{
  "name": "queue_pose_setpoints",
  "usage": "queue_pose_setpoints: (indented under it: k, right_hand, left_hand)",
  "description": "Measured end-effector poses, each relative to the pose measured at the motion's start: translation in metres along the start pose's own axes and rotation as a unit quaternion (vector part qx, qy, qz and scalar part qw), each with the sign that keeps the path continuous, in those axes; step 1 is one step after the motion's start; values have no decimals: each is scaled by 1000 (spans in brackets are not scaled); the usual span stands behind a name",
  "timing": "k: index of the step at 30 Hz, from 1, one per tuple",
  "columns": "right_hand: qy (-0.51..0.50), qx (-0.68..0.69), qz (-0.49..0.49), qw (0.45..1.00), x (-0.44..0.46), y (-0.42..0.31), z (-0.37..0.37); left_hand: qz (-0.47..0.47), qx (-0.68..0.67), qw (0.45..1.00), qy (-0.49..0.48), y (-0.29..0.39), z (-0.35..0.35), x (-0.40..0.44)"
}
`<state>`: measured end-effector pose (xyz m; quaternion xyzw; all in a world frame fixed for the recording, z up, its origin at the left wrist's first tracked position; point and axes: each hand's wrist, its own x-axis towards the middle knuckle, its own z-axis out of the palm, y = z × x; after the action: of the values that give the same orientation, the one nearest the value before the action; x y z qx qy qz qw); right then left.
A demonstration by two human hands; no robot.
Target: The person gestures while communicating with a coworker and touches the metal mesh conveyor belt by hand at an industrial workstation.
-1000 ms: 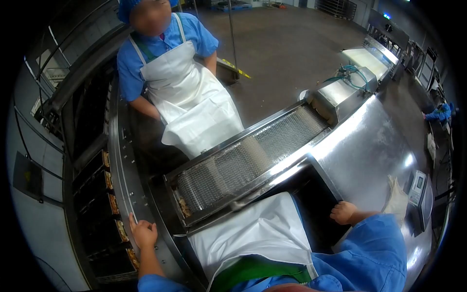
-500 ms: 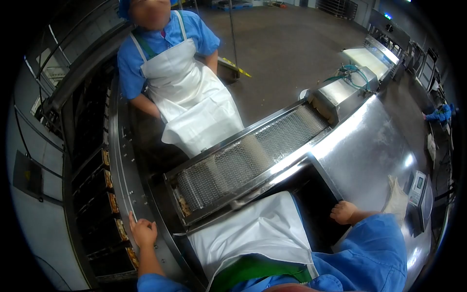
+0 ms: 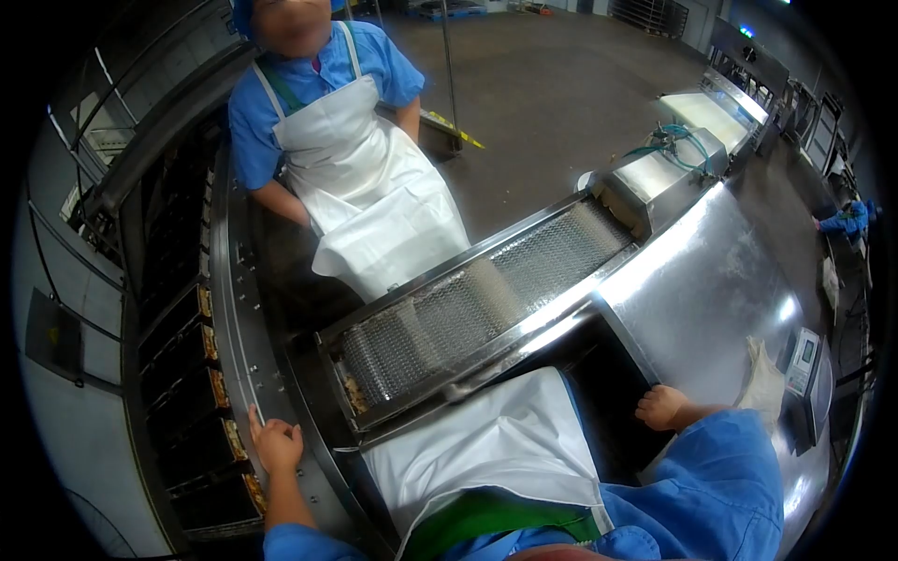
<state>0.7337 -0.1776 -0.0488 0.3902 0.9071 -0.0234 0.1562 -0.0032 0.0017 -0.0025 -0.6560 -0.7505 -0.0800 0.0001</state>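
My left hand (image 3: 277,445) rests on the metal rail (image 3: 264,381) at the left, its index finger stretched out and its thumb apart, holding nothing. Just beyond that rail is a row of dark pans (image 3: 192,439) with browned edges showing. My right hand (image 3: 660,409) is closed, with curled fingers at the edge of the steel table (image 3: 711,290). Between my hands, a wire-mesh conveyor (image 3: 468,304) slopes away to the upper right, with crumbs at its near end.
A co-worker in a white apron (image 3: 374,178) stands across the conveyor, one hand hidden near the rail. A scale (image 3: 806,374) and a pale cloth (image 3: 762,383) lie on the steel table. A steel machine housing (image 3: 669,168) with green hoses stands at the conveyor's far end.
Both of my hands stay in place. The co-worker has shifted very slightly.
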Motion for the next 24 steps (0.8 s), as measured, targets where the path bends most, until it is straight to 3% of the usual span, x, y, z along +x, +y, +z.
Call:
queue_pose_setpoints:
  k: [15, 17, 24]
  right_hand:
    - [-32, -28, 6, 999, -5, -1, 14]
    - [-92, -36, 29, 995, -4, -1, 16]
    - [-50, -42, 6, 998, -7, -4, 14]
  left_hand:
    - [-12, 0, 1000, 1, 2, -2, 1]
    - [-14, -6, 1000, 0, 4, -3, 1]
    - [-18, -47, 998, 36, -2, 5, -3]
